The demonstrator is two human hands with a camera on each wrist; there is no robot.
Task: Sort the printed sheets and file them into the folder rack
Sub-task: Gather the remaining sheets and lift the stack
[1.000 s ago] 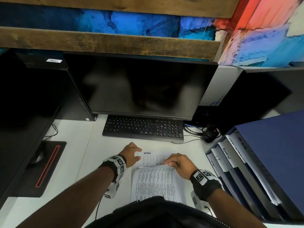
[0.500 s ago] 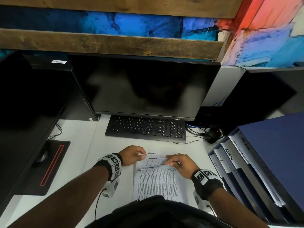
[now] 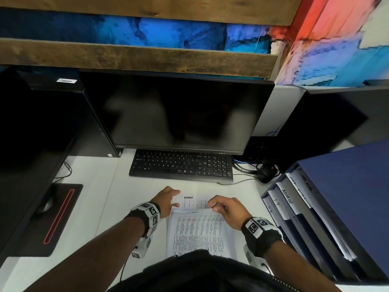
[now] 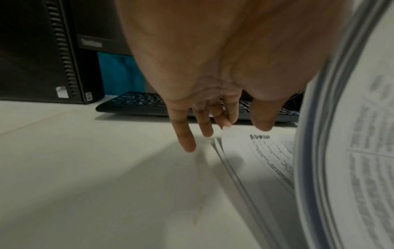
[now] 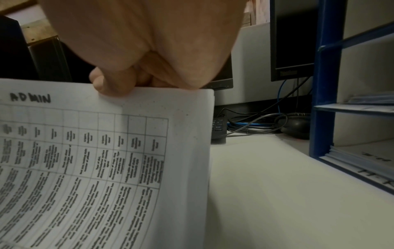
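The right hand (image 3: pixel 228 211) curls its fingers (image 5: pixel 110 84) round the top edge of the upper sheets (image 3: pixel 200 230), peeling them back. The left hand (image 3: pixel 167 200) lies relaxed – fingertips (image 4: pixel 187 143) touching the corner of the bottom sheet (image 3: pixel 192 202) (headed "ADMIN") – on the desk (image 3: pixel 94 207). The folder rack (image 3: pixel 311 218), with "ADMIN" and "I.T." tabs, stands at the right.

A black keyboard (image 3: pixel 182 166) lay just beyond the hands, a dark monitor (image 3: pixel 179 111) behind it, a mouse pad (image 3: pixel 55 218) far left.
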